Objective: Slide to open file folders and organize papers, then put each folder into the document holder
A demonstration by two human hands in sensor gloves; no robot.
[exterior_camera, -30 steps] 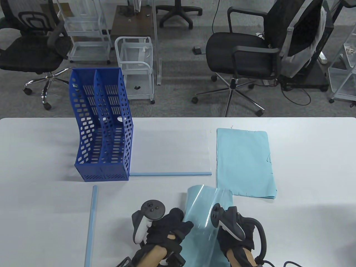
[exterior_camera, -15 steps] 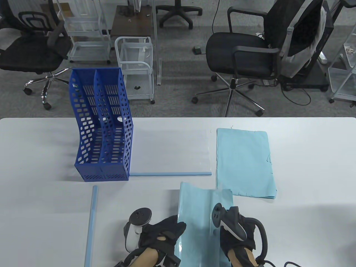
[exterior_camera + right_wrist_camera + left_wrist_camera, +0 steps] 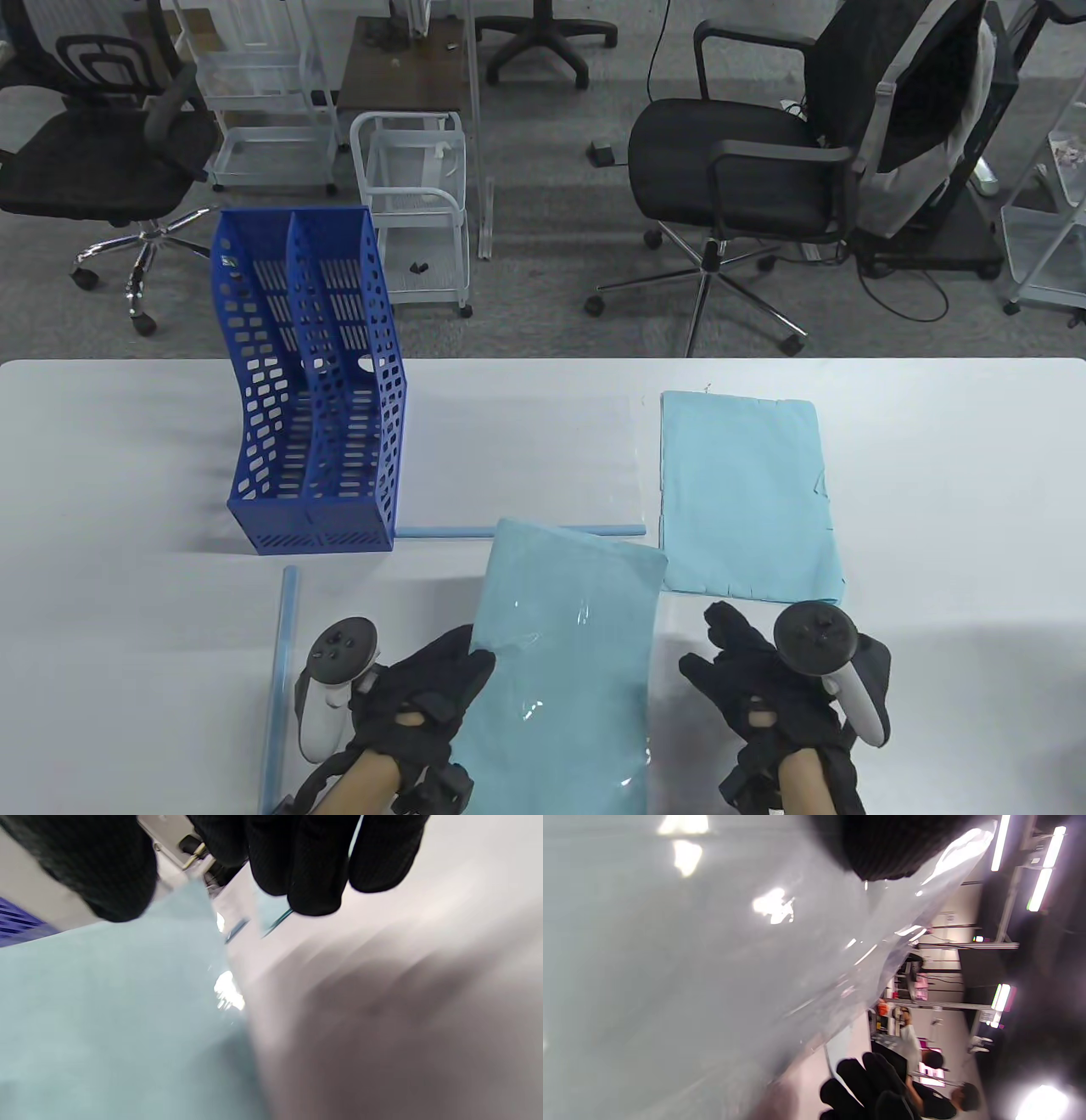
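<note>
I am looking down on a white table [image 3: 933, 475] with my 2 gloved hands coming in at the near edge. Far ahead and to the left of my left hand, a blue document holder [image 3: 310, 382] is standing upright, its 2 slots showing nothing inside.

Between my hands, a clear folder with blue paper inside [image 3: 560, 662] is lying with its long axis running away from me, leaning slightly left at the far end. My left hand [image 3: 416, 713] is touching its left edge, fingers fairly straight over the plastic; I cannot tell whether the thumb is pinching underneath. My right hand [image 3: 780, 696] is hanging just beside the folder's right edge, fingers loosely curled and holding nothing.

Ahead of my right hand, a stack of blue papers [image 3: 747, 492] is lying flat. Ahead of the folder, a second clear folder with its slide bar [image 3: 517, 531] on is waiting. Left of my left hand, a loose blue slide bar [image 3: 280, 679] is lying parallel to the folder.

I am judging that bar as the next thing needed, and my left hand is nearer it.
</note>
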